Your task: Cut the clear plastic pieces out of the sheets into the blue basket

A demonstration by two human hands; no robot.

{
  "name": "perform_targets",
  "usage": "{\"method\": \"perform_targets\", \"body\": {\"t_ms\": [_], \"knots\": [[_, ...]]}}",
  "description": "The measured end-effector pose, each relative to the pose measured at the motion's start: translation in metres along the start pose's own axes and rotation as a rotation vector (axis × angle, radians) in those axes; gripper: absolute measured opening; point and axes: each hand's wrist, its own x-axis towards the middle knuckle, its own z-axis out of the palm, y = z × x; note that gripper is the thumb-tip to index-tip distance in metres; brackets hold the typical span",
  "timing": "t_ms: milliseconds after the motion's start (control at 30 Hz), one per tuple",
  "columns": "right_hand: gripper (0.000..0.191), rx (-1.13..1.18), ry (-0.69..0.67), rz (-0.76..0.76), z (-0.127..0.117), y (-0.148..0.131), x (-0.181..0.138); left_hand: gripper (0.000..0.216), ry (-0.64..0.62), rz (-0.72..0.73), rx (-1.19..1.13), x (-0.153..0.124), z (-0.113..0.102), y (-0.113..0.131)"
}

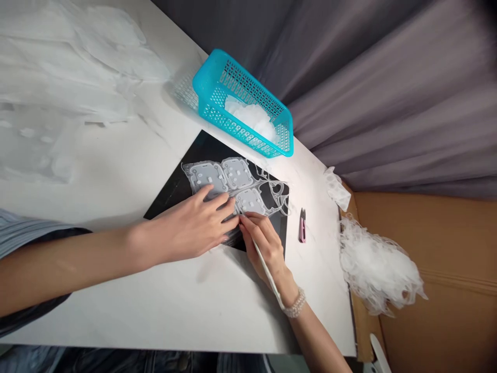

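Observation:
My left hand [194,223] lies with fingers spread on a translucent sheet [237,173] of rounded-square cut-out shapes dotted with small white patches. My right hand [266,238] pinches a slim white pen-like tool [267,268], its tip down at the sheet's near edge close to my left fingertips. The tool's rear end runs back along my right wrist. Under the sheet is a black mat [171,189]. Loose thin white strips [277,191] trail off the sheet's right end. Part of the sheet is hidden beneath my hands.
Behind the mat stands a blue basket [212,72] holding white pieces [254,116]. Pink thread snips [302,228] lie right of the mat. A heap of white strips [376,269] hangs past the table's right edge. Translucent sheets [70,67] are piled at the left.

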Motion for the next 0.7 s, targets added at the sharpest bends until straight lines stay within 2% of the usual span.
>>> {"method": "perform_targets", "body": {"t_ms": [133,267,567,700], "knots": [[0.035,0.057,0.039,0.042,0.0,0.001,-0.001,0.043,-0.006,-0.036,-0.031,0.001,0.0,0.0],[0.036,-0.024,0.013,0.025,0.001,0.002,0.0,0.043,-0.003,-0.041,-0.066,0.001,0.001,0.0],[0.036,-0.145,-0.254,-0.015,-0.006,0.0,0.011,0.036,-0.045,-0.053,-0.098,-0.004,0.0,0.0],[0.036,-0.144,-0.32,-0.005,-0.009,-0.004,0.018,0.037,-0.027,-0.045,-0.143,-0.005,0.0,-0.001]]}}
